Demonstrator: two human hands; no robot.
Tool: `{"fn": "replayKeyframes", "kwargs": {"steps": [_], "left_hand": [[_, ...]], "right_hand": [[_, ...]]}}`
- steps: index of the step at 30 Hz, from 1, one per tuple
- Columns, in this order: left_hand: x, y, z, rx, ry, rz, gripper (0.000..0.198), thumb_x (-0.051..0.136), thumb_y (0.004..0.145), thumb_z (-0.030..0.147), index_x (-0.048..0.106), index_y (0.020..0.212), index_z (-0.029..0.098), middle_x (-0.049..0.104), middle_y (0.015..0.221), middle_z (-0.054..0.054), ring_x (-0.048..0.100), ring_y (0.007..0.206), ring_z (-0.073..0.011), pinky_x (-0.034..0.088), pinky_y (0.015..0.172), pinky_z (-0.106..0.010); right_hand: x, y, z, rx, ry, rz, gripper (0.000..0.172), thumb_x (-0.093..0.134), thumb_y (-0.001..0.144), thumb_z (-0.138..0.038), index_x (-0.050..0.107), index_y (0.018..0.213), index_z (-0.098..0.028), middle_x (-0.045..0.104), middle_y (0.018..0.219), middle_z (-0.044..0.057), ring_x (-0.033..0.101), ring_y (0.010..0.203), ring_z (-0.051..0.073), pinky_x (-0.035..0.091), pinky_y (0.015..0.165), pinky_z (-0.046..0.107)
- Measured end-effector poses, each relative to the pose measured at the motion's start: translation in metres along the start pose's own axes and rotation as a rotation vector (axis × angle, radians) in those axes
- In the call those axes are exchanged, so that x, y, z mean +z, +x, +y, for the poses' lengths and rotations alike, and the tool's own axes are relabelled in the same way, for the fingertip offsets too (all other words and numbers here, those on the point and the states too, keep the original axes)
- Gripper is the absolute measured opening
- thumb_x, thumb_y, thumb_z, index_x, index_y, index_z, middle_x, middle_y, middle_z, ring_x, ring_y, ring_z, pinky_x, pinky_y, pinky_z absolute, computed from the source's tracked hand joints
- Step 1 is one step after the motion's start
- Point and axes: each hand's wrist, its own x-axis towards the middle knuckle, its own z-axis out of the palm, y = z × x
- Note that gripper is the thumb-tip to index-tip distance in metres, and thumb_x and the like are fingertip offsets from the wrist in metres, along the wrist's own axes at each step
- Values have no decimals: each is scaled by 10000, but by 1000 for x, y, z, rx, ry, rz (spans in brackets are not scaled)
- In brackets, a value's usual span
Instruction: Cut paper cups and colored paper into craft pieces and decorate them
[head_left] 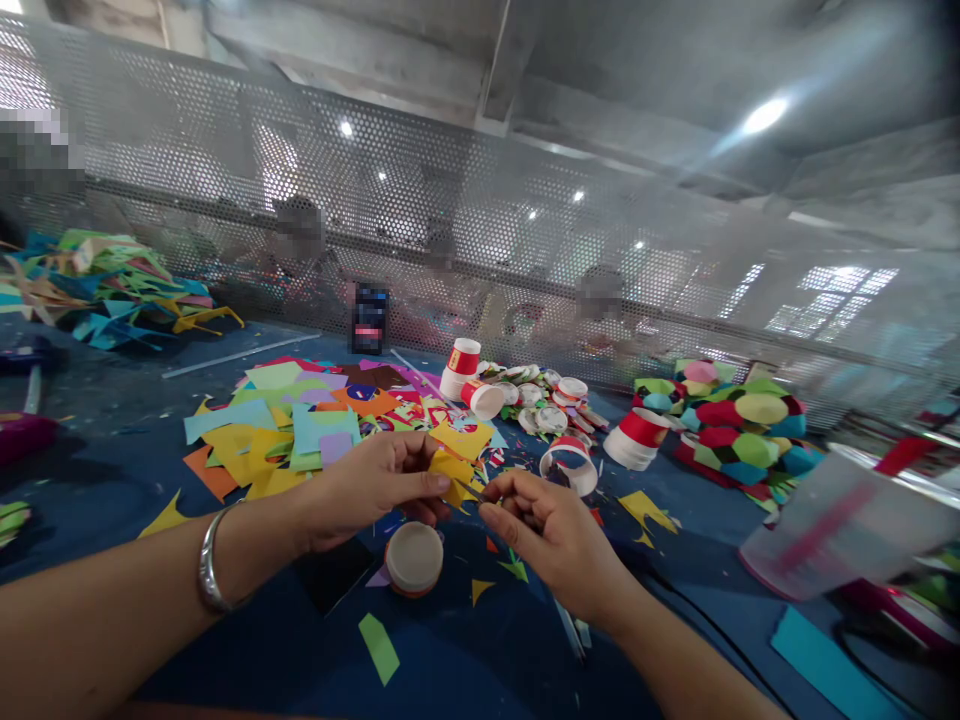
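Note:
Between the thumb and fingers of my left hand is a piece of yellow paper. My right hand is closed around a thin metal-bladed tool, whose tip meets the right side of that paper. The tool's handle is hidden in my fingers, so its exact kind cannot be made out. Just below my left hand a small round paper tub shows its pale flat end. Coloured paper sheets lie in a loose pile beyond my left hand. Yellow offcuts are to the right.
Red-and-white paper cups stand behind my right hand, near a heap of white discs. Multicoloured paper balls sit farther right, behind a translucent cup. A phone leans by the perforated screen. Paper scraps fill the far left.

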Motion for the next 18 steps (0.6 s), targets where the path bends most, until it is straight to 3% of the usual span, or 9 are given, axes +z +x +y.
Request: {"fn": "replayKeyframes", "kwargs": {"steps": [10, 18], "left_hand": [[-1, 2, 0, 35, 46, 41, 213, 713, 824, 323, 566, 858, 173, 684, 781, -4, 668, 758, -144, 485, 696, -271], [0, 2, -1, 36, 10, 23, 204, 715, 825, 303, 569, 889, 175, 684, 811, 4, 670, 761, -134, 489, 697, -261]], "right_hand": [[0, 1, -1, 17, 17, -12, 291, 581, 936, -457, 576, 985, -171, 453, 652, -49, 402, 564, 105, 307, 515, 254], [0, 1, 0, 3, -4, -11, 291, 571, 940, -458, 580, 987, -171, 468, 655, -42, 424, 579, 115, 326, 528, 259]]}}
